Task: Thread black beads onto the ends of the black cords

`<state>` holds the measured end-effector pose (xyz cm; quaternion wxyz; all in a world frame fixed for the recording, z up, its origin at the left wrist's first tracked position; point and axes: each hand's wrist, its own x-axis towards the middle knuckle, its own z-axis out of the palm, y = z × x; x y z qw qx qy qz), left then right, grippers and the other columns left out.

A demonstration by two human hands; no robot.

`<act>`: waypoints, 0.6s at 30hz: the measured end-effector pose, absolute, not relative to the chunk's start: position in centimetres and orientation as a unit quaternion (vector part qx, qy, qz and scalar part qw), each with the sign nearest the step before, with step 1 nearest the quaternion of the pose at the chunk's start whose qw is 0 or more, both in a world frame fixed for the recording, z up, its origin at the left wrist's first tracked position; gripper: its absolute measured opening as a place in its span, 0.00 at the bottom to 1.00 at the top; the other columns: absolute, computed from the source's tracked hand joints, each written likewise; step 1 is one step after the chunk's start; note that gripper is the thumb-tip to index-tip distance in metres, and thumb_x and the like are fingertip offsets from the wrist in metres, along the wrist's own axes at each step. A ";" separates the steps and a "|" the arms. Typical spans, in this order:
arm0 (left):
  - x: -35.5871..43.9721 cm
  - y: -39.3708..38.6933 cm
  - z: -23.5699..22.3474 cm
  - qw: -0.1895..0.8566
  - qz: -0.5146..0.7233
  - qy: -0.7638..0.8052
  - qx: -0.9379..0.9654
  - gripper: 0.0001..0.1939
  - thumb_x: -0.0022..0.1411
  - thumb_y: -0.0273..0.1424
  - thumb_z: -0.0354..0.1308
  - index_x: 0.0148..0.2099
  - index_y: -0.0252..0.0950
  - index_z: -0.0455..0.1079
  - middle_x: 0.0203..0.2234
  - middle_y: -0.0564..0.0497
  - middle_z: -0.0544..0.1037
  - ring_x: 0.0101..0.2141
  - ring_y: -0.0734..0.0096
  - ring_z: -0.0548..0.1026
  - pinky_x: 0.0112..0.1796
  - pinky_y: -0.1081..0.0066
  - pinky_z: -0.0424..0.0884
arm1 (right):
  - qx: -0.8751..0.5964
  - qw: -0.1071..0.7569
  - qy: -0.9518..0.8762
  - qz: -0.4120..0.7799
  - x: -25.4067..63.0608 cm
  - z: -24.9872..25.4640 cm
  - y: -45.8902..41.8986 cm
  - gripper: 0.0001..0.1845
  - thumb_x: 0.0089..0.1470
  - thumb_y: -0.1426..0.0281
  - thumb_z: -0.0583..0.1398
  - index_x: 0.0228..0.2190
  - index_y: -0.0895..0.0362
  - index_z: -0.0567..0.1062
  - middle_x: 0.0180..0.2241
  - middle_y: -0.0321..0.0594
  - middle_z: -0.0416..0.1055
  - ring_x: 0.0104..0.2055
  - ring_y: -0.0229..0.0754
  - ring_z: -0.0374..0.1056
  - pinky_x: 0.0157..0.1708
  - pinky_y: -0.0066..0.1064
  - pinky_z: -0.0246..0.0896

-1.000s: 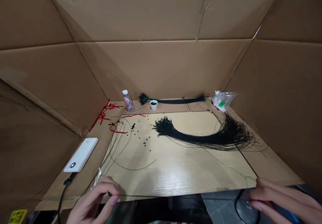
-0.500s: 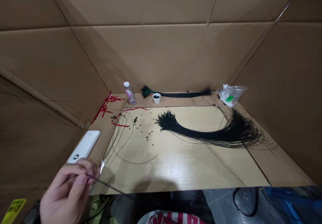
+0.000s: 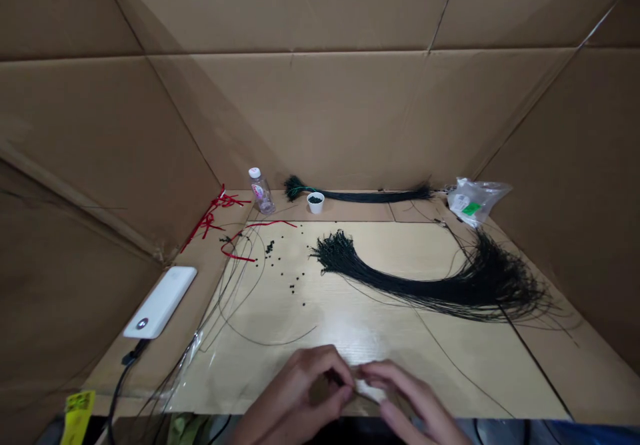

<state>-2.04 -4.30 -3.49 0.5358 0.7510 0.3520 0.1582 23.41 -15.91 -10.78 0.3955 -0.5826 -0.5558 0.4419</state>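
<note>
At the near edge of the board, your two hands are meeting, fingers curled and fingertips pinching together.

Your left hand (image 3: 300, 385) and right hand (image 3: 407, 395) are hovering low over the pale wood-grain board (image 3: 370, 345), but you cannot tell what, if anything, your fingertips (image 3: 345, 395) are gripping. Farther right, a long sweep of black cords (image 3: 425, 295) is lying across the board, with loose black beads (image 3: 290, 278) scattered to its left beside red ties (image 3: 235, 250). At the far edge, a clear plastic bottle (image 3: 261, 193), a small white cup (image 3: 315, 203) and a second black cord bundle (image 3: 380, 196) are sitting in a row. Near left, a white power bank (image 3: 160, 311) is resting on cardboard (image 3: 165, 365).
</note>
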 end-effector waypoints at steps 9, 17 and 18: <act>0.2 5.4 -7.9 0.432 0.259 0.369 0.781 0.07 0.74 0.33 0.62 0.48 0.38 0.80 0.40 0.47 0.84 0.41 0.64 0.82 0.44 0.69 0.78 | -0.497 0.465 -0.351 0.644 18.7 -12.8 -9.2 0.35 0.67 0.34 0.60 0.31 0.53 0.72 0.21 0.23 0.49 0.23 0.36 0.43 0.24 0.29 0.38; 2.6 11.0 -12.0 0.236 0.282 0.418 0.830 0.03 0.70 0.27 0.66 0.45 0.40 0.79 0.42 0.47 0.80 0.46 0.53 0.76 0.51 0.56 0.71 | -0.487 0.514 -0.276 0.649 21.2 -12.1 -8.5 0.36 0.60 0.34 0.67 0.30 0.55 0.76 0.21 0.23 0.45 0.24 0.35 0.37 0.23 0.31 0.32; 2.6 11.1 -12.0 0.225 0.276 0.414 0.838 0.03 0.70 0.27 0.66 0.44 0.40 0.79 0.42 0.47 0.81 0.47 0.52 0.76 0.51 0.56 0.71 | -0.488 0.516 -0.275 0.647 21.4 -11.9 -8.4 0.36 0.61 0.34 0.67 0.30 0.55 0.76 0.22 0.23 0.45 0.24 0.35 0.36 0.23 0.31 0.32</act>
